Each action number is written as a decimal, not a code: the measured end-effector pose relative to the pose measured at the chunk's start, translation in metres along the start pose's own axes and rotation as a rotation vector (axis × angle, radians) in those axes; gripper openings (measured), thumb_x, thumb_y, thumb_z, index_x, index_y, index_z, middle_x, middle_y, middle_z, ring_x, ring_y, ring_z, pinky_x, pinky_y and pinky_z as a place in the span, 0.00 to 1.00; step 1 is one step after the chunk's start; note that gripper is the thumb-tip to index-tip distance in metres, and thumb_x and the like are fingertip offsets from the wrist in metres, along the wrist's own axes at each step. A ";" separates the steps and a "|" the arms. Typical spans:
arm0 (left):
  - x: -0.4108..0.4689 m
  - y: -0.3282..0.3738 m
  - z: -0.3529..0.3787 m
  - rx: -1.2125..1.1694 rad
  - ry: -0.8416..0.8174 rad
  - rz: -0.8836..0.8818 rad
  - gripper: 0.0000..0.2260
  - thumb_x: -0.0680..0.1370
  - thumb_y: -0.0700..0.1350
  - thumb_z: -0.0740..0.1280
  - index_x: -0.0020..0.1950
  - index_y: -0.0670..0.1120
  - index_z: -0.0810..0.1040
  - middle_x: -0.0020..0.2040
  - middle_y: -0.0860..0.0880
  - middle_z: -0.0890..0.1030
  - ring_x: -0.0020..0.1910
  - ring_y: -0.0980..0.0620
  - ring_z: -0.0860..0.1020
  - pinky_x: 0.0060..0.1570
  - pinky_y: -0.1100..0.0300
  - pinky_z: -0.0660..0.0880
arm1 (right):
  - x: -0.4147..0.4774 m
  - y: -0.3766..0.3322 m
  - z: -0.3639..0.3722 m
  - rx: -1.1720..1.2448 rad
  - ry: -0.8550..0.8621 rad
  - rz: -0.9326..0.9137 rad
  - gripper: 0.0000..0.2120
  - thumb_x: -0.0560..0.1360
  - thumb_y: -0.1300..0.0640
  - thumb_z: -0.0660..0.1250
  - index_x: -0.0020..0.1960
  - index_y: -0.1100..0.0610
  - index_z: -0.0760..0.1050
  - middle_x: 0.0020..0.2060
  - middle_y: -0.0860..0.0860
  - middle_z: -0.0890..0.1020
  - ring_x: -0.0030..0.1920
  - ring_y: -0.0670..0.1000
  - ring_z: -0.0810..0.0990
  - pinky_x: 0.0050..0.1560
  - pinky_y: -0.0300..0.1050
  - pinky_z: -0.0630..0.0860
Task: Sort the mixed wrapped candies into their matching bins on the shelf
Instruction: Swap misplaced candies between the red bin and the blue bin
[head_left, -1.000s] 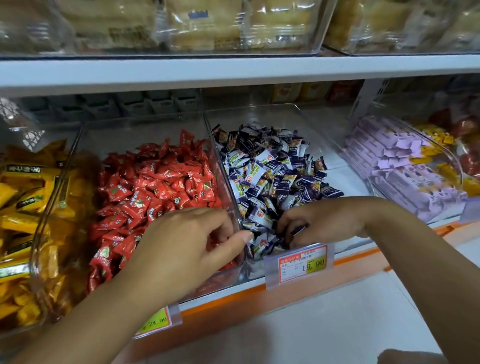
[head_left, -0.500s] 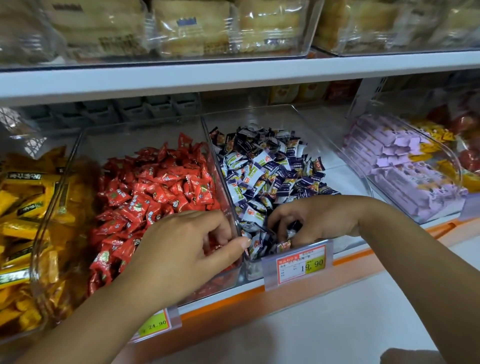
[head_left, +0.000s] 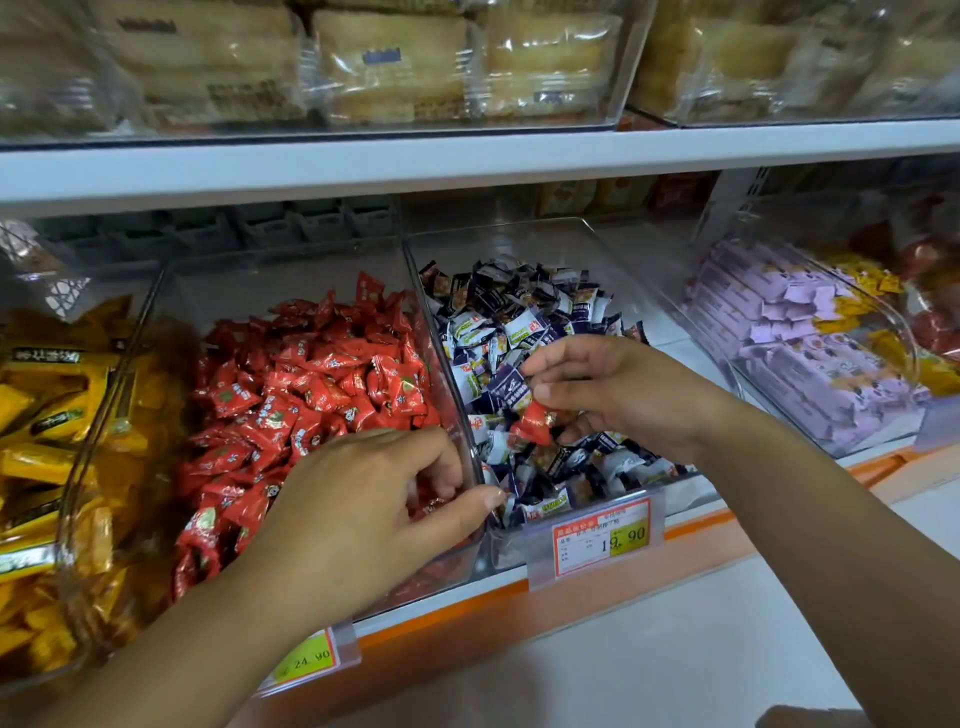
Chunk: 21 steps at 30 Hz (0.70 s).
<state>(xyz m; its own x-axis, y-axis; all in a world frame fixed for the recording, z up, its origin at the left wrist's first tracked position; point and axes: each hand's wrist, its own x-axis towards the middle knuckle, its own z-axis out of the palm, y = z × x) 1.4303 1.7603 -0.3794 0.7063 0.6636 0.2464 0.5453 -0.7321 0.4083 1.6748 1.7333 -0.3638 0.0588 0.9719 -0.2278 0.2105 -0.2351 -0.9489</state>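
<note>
Two clear bins sit side by side on the shelf. The left bin (head_left: 171, 291) is heaped with red wrapped candies (head_left: 322, 384); the right bin (head_left: 587, 234) holds dark blue and white wrapped candies (head_left: 519, 312). My right hand (head_left: 623, 395) hovers over the blue and white pile and pinches a single red candy (head_left: 535, 423) between thumb and fingers. My left hand (head_left: 363, 514) sits at the front right corner of the red bin, its fingers curled among the red candies and its thumb across the wall between the bins; what it holds is hidden.
A bin of yellow packets (head_left: 47, 415) stands at the far left and a bin of purple packets (head_left: 810, 358) at the right. Price tags (head_left: 602, 538) hang on the shelf's orange front edge. An upper shelf (head_left: 467, 156) carries boxed pastries overhead.
My right hand has lifted out of the front of the blue and white pile and now holds a red candy above it. My left hand has stayed at the red bin's corner.
</note>
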 end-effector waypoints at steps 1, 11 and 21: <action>0.000 0.000 0.000 0.005 -0.002 -0.004 0.22 0.69 0.72 0.52 0.40 0.57 0.74 0.47 0.67 0.73 0.43 0.66 0.73 0.29 0.71 0.62 | 0.001 -0.001 0.001 0.013 0.034 -0.005 0.09 0.77 0.64 0.67 0.55 0.57 0.78 0.44 0.52 0.81 0.43 0.49 0.81 0.40 0.43 0.79; 0.001 0.001 0.000 -0.007 -0.020 -0.009 0.24 0.68 0.73 0.50 0.40 0.57 0.74 0.51 0.74 0.68 0.46 0.66 0.72 0.34 0.72 0.66 | 0.001 0.002 0.003 -0.365 0.317 -0.161 0.09 0.76 0.61 0.70 0.52 0.48 0.79 0.39 0.51 0.81 0.32 0.43 0.77 0.34 0.31 0.72; 0.000 0.000 0.000 0.010 -0.015 -0.015 0.26 0.68 0.74 0.50 0.41 0.56 0.74 0.47 0.66 0.73 0.46 0.62 0.72 0.31 0.70 0.62 | -0.015 -0.043 0.030 -0.052 0.266 -0.370 0.09 0.75 0.64 0.69 0.53 0.53 0.79 0.37 0.48 0.83 0.31 0.47 0.79 0.33 0.38 0.74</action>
<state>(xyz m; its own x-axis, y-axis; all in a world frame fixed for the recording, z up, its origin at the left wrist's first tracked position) 1.4306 1.7603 -0.3797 0.7048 0.6720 0.2273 0.5601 -0.7237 0.4031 1.6359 1.7289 -0.3259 0.2174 0.9564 0.1948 0.3126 0.1208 -0.9422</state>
